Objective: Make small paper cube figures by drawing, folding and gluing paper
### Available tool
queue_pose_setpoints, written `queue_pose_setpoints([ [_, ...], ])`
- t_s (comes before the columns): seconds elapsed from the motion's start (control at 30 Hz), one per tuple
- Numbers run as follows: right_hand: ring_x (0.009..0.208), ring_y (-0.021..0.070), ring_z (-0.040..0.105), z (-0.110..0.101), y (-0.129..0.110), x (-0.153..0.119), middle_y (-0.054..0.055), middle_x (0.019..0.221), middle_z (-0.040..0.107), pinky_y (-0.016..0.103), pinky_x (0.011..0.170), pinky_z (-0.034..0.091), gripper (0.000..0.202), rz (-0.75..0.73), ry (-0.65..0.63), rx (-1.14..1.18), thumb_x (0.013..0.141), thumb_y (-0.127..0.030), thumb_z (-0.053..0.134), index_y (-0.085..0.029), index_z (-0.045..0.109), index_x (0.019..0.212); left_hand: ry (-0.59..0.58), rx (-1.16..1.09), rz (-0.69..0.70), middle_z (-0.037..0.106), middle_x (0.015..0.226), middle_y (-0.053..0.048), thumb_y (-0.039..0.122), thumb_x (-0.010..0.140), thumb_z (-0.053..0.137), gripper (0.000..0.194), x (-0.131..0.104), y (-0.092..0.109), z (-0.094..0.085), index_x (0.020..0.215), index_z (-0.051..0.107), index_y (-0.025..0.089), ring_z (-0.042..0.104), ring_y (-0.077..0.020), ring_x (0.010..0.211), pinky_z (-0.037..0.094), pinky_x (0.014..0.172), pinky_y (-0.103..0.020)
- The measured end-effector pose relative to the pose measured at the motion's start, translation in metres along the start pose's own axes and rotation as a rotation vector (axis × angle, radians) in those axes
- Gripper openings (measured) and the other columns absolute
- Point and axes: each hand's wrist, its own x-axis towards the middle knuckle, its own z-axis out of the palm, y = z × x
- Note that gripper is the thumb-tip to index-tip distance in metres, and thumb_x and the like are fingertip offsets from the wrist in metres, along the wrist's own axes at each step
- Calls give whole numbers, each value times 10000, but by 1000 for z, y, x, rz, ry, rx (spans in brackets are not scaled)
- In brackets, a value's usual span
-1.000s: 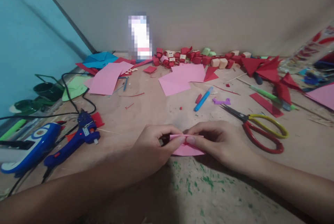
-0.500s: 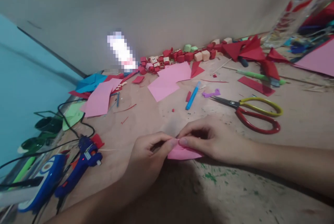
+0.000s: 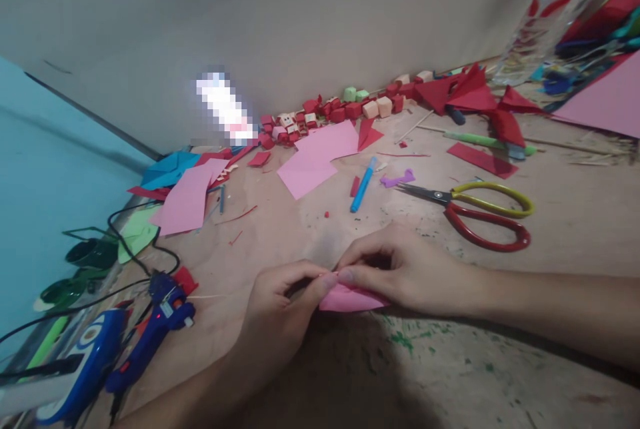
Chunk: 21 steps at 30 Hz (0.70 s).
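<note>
Near the front of the wooden table, a piece of pink paper [image 3: 353,300] is held between both hands. My left hand [image 3: 285,306] pinches its upper edge from the left, thumb on top. From the right, my right hand [image 3: 400,274] pinches the same edge, its thumb tip almost against the left one. The fingers behind the paper are hidden. Beyond the right hand lie scissors [image 3: 443,199] with one yellow and one red handle, blades slightly apart. A blue pen [image 3: 363,186] and a small purple piece [image 3: 399,178] rest past the hands.
A blue glue gun [image 3: 157,329] with black cords lies at left, beside a blue-and-white object [image 3: 93,366]. Pink sheets [image 3: 320,156] and a row of small red and cream paper blocks [image 3: 345,109] run along the wall. A bright phone-like screen [image 3: 225,108] leans there.
The view has shifted slightly, so the table things sit a little further left. Both hands keep their pinch on the pink paper, with hardly any movement.
</note>
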Motion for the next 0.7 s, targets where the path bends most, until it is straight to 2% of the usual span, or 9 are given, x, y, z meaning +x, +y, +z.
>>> queue_pose_setpoints([
  [0.2, 718, 170, 656, -3, -1, 0, 37, 792, 764, 262, 650, 490, 263, 12, 3, -5, 954, -306, 594, -150, 789, 872, -30, -5, -17, 759, 734, -12, 278, 881, 654, 195, 0, 0, 1, 743, 755, 182, 671, -148, 682, 504, 618, -211],
  [0.37, 660, 151, 598, -2, -2, 0, 30, 745, 725, 255, 592, 441, 278, 50, 27, -3, 949, -331, 590, -154, 769, 830, 19, -34, -60, 759, 755, -13, 293, 863, 669, 178, 2, 2, 2, 745, 741, 181, 669, -151, 707, 504, 638, -212],
  [0.5, 598, 134, 529, -1, -2, -1, 5, 653, 646, 245, 538, 383, 299, 95, 23, 33, 940, -356, 598, -164, 757, 775, 55, -50, -41, 698, 670, -3, 306, 869, 645, 219, 0, 3, -1, 711, 718, 172, 608, -136, 630, 460, 571, -210],
  [0.7, 636, 143, 543, -3, -3, -1, 1, 674, 643, 243, 569, 395, 259, 87, 39, 32, 931, -327, 610, -178, 768, 788, 43, -132, -96, 694, 677, -3, 310, 827, 688, 187, 2, 1, 1, 717, 730, 165, 599, -126, 631, 462, 576, -199],
])
